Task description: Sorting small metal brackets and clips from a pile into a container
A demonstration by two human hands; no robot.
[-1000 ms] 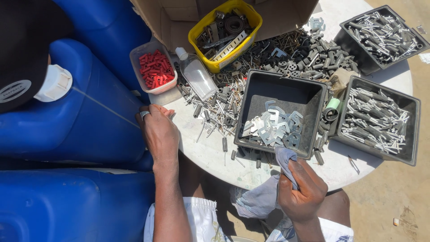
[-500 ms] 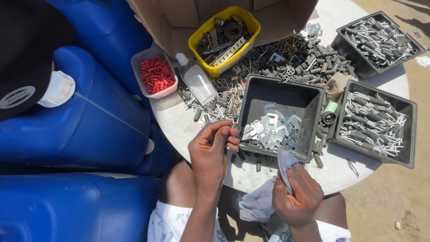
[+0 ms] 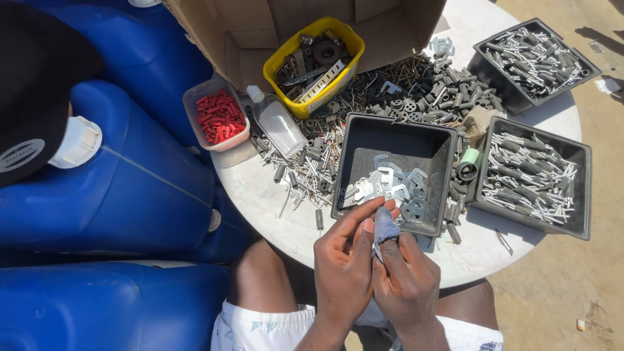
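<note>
Both hands meet at the near edge of the round white table (image 3: 273,201), over the person's lap. The left hand (image 3: 344,273) and right hand (image 3: 406,286) are pressed close, fingers touching. Between them, a small blue-grey cloth (image 3: 386,227) pokes up; the right hand's fingers are closed around it, and the left thumb and forefinger pinch in against its tip. Whether a small part sits inside the cloth cannot be told.

Just beyond the fingertips stands a dark grey square plastic tray (image 3: 390,133) holding flat silvery metal brackets (image 3: 390,185) heaped at its near side. Right of it, a second dark tray (image 3: 582,195) is full of thin silvery metal pins, and a third dark tray (image 3: 484,62) with similar pins sits at the far right of the table. Between the trays lies a small green roll (image 3: 469,156).

Loose dark metal screws and spacers (image 3: 416,97) are scattered across the table's middle. At the far side, a yellow plastic tub (image 3: 286,62) of mixed dark hardware leans at a brown cardboard box (image 3: 253,39). A small clear bottle (image 3: 279,123) lies beside it, next to a clear tub of red plastic plugs (image 3: 218,116). Large blue plastic jerrycans (image 3: 130,188) crowd the left.
</note>
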